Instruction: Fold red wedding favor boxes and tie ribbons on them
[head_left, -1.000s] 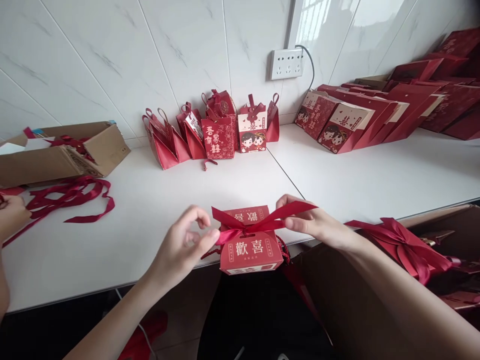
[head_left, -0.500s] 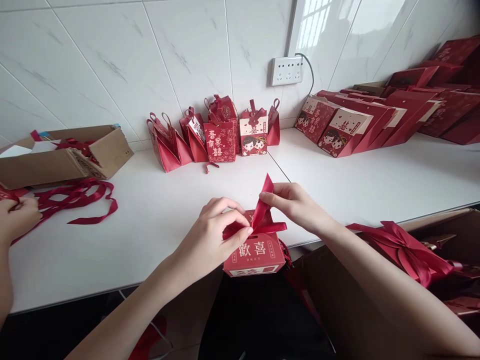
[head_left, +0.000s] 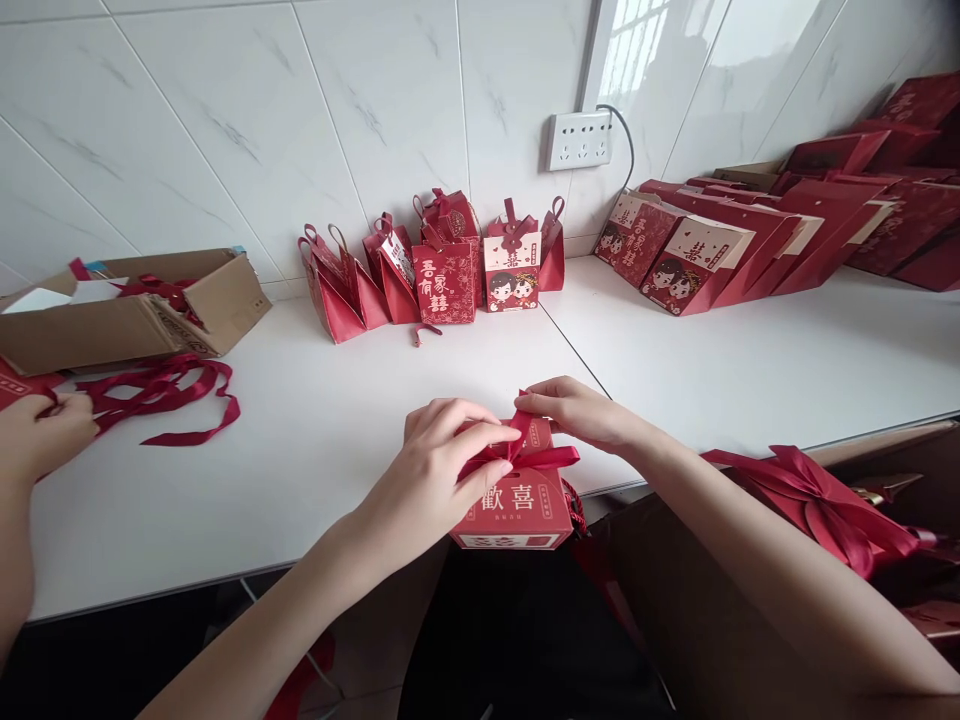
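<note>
A red gift box (head_left: pixel 517 510) with pale printed characters sits at the counter's front edge, a dark red ribbon (head_left: pixel 551 458) tied across its top. My left hand (head_left: pixel 454 455) lies over the box's left side, thumb and fingers closed on the ribbon near its knot. Above the far side of the box, my right hand (head_left: pixel 574 408) pinches an upright end of that ribbon. Another ribbon end points right over the box top. Red tassel cord hangs at the box's right side. The left part of the lid is hidden under my left hand.
Small red gift boxes (head_left: pixel 446 285) line the wall, with more flattened bags (head_left: pixel 757 240) at right. A cardboard box (head_left: pixel 97 335) and loose ribbon (head_left: pixel 169 395) lie left, near another person's hand (head_left: pixel 56 430). An open carton at lower right holds a ribboned box (head_left: pixel 825 510).
My right hand has lowered and drawn the upright ribbon end down closer to the box. My left fingers have shifted slightly right over the knot. The other person's hand has moved a little right.
</note>
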